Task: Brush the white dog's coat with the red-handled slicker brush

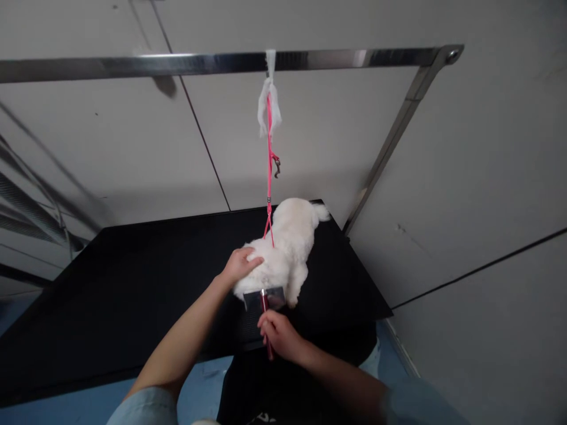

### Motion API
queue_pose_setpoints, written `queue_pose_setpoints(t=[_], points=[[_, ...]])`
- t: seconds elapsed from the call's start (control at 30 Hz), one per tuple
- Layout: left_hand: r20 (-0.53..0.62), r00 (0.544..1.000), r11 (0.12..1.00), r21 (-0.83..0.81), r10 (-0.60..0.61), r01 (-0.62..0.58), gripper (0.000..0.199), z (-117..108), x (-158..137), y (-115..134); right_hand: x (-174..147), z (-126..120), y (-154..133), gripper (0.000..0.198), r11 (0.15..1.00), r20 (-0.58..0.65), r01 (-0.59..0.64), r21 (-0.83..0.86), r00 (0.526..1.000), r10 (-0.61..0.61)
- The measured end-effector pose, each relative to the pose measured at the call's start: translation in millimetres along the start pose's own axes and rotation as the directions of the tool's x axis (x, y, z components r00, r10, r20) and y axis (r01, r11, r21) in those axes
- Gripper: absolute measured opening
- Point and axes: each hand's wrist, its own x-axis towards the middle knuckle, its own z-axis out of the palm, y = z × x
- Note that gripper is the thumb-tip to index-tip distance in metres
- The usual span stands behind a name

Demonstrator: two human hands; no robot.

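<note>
A white dog (295,227) is on the black grooming table, its tail end toward the back right and its head toward me. My left hand (241,265) grips the side of the head, thumb lying over the fur, with the other fingers partly hidden. In my right hand (280,333) is the dark red handle of a slicker brush (264,300), fingers wrapped round it. The brush's wide metal head lies against the fur at the near side of the dog's head. A pink grooming loop (269,177) runs down to the dog's neck.
The black table (146,283) stands against a pale wall (465,177). Above it crosses a metal bar (199,63), where a white cloth strip (269,106) ties the loop. A slanted post (390,136) rises at the right. Grey hoses (31,206) hang at the left.
</note>
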Motion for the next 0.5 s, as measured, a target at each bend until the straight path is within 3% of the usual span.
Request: queue_pose_setpoints(t=[0.07,0.13,0.17,0.23,0.3,0.37,0.43,0.5], points=[[0.002,1.000,0.999,0.033,0.001,-0.001,0.032,-1.0,-0.8,0.2,-10.7,5.1,9.8,0.014,0.993,0.140,-0.114,-0.015,0.983,0.115],[0.016,1.000,1.000,0.022,-0.006,0.006,0.033,-1.5,-1.1,0.4,-14.9,5.7,7.6,0.015,0.992,0.234,-0.125,-0.017,0.964,0.126],[0.026,1.000,1.000,0.009,-0.008,0.008,0.034,-1.4,-1.2,0.8,-12.6,3.6,2.4,0.015,0.997,0.221,-0.075,-0.010,0.972,0.075],[0.044,0.999,1.000,-0.019,0.001,0.000,0.035,-0.9,-1.7,1.7,-2.7,-3.2,-9.3,0.014,0.998,0.080,0.069,-0.008,0.995,-0.068],[0.039,0.999,1.000,-0.027,0.006,-0.005,0.035,-0.4,-2.5,2.3,4.3,-7.7,-13.0,0.013,0.992,-0.045,0.122,-0.035,0.991,-0.123],[0.012,1.000,1.000,-0.006,-0.002,0.002,0.034,-0.4,-3.3,2.0,0.3,-6.6,-6.1,0.014,0.999,-0.031,0.040,-0.032,0.999,-0.041],[-0.005,1.000,1.000,0.015,-0.026,0.026,0.034,-0.7,-3.6,1.4,-11.1,-2.5,2.5,0.015,0.994,0.096,-0.103,-0.025,0.990,0.105],[-0.006,0.999,0.999,0.004,-0.048,0.048,0.034,-0.5,-3.2,1.2,-18.5,-1.1,2.3,0.015,0.987,0.212,-0.160,-0.021,0.964,0.161]])
